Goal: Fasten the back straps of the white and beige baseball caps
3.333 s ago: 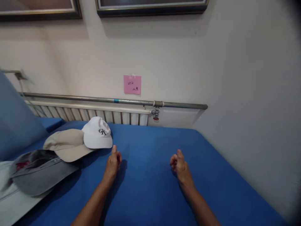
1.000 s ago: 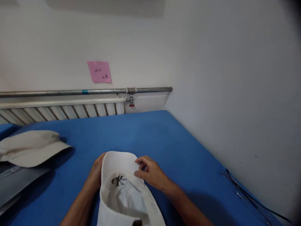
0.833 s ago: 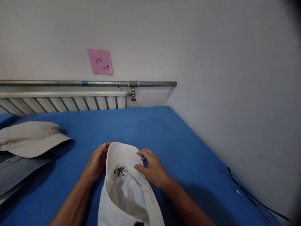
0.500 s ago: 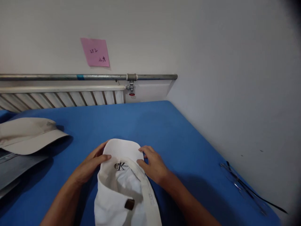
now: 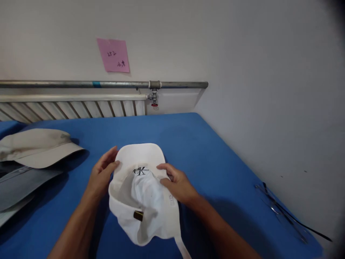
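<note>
A white baseball cap [image 5: 147, 194] is upside down in front of me, brim pointing away, its inside and a black printed logo facing up. My left hand [image 5: 101, 174] is at the brim's left edge, thumb against the rim and fingers partly hidden beside it. On the opposite side, my right hand [image 5: 178, 183] pinches the cap where brim and sweatband meet. A dark metal buckle [image 5: 138, 216] sits on the back band, and a loose white strap [image 5: 183, 248] hangs toward me.
Several stacked caps, a beige one [image 5: 40, 145] on top and a grey one [image 5: 24, 185] below, lie on the blue surface [image 5: 129, 127] at left. Eyeglasses [image 5: 280, 210] lie by the right wall. Behind are a radiator [image 5: 75, 109], a pipe and a red-handled valve [image 5: 154, 105].
The cap has moved away from me, showing its back edge and dangling strap. My left thumb has shifted out to the brim's edge; my right hand sits lower along the cap's side.
</note>
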`<state>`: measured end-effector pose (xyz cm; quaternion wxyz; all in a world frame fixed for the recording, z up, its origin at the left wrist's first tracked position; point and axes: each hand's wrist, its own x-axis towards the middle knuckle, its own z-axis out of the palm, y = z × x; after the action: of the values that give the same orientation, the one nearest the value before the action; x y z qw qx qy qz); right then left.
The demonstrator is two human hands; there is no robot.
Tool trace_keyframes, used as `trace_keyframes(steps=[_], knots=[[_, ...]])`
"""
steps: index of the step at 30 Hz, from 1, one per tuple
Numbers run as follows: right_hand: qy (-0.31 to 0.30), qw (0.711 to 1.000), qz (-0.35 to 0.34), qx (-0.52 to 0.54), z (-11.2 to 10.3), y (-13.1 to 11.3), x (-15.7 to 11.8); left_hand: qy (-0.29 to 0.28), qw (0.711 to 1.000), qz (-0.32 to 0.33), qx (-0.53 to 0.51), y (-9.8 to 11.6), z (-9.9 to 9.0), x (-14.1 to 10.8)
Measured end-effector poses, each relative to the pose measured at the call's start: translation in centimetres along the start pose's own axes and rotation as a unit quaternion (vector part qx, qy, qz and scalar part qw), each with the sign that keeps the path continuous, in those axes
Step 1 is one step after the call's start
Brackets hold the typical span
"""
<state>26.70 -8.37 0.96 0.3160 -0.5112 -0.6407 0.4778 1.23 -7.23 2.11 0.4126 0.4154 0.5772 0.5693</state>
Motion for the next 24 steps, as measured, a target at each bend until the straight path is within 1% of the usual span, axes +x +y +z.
trace_keyframes(steps=[2, 3, 4, 5, 7, 8, 9, 10, 11, 13, 15, 17, 19, 24], knots=[[0.017, 1.0, 0.008, 0.009, -0.3, 0.4, 0.3, -0.032, 0.994, 0.082, 0.066, 0.6, -0.5, -0.5], [0.02, 1.0, 0.016, 0.015, -0.5, 0.7, 0.4, -0.063, 0.984, 0.128, 0.109, 1.0, -0.7, -0.8], [0.019, 0.999, 0.024, 0.024, -0.6, 0.8, 0.6, -0.099, 0.967, 0.177, 0.153, 1.4, -0.8, -1.2], [0.018, 0.999, 0.031, 0.036, -0.7, 1.0, 0.6, -0.136, 0.944, 0.23, 0.196, 1.8, -0.8, -1.7], [0.012, 0.997, 0.042, 0.063, -0.8, 1.1, 0.7, -0.212, 0.881, 0.331, 0.265, 2.4, -0.6, -2.5], [0.008, 0.996, 0.044, 0.075, -0.8, 1.1, 0.7, -0.242, 0.849, 0.365, 0.295, 2.5, -0.3, -2.9], [0.004, 0.995, 0.044, 0.085, -0.8, 1.0, 0.7, -0.26, 0.825, 0.383, 0.324, 2.6, -0.1, -3.2], [-0.001, 0.995, 0.045, 0.092, -0.8, 0.8, 0.8, -0.266, 0.811, 0.385, 0.351, 2.6, 0.2, -3.4], [-0.006, 0.994, 0.047, 0.099, -0.9, 0.7, 0.8, -0.266, 0.805, 0.377, 0.374, 2.6, 0.5, -3.6], [-0.011, 0.992, 0.05, 0.112, -0.9, 0.3, 0.8, -0.281, 0.804, 0.34, 0.398, 2.7, 0.6, -3.7], [-0.009, 0.992, 0.054, 0.116, -1.1, 0.0, 0.9, -0.34, 0.805, 0.294, 0.388, 3.0, 0.3, -3.6], [-0.004, 0.993, 0.062, 0.096, -1.3, -0.2, 1.0, -0.403, 0.804, 0.256, 0.355, 3.6, -0.3, -3.5], [-0.012, 0.995, 0.075, 0.061, -1.7, -0.3, 1.0, -0.424, 0.815, 0.236, 0.318, 4.0, -1.0, -3.4], [-0.066, 0.994, 0.088, 0.012, -2.5, -0.4, 0.6, -0.401, 0.861, 0.213, 0.229, 4.0, -2.4, -3.0]])
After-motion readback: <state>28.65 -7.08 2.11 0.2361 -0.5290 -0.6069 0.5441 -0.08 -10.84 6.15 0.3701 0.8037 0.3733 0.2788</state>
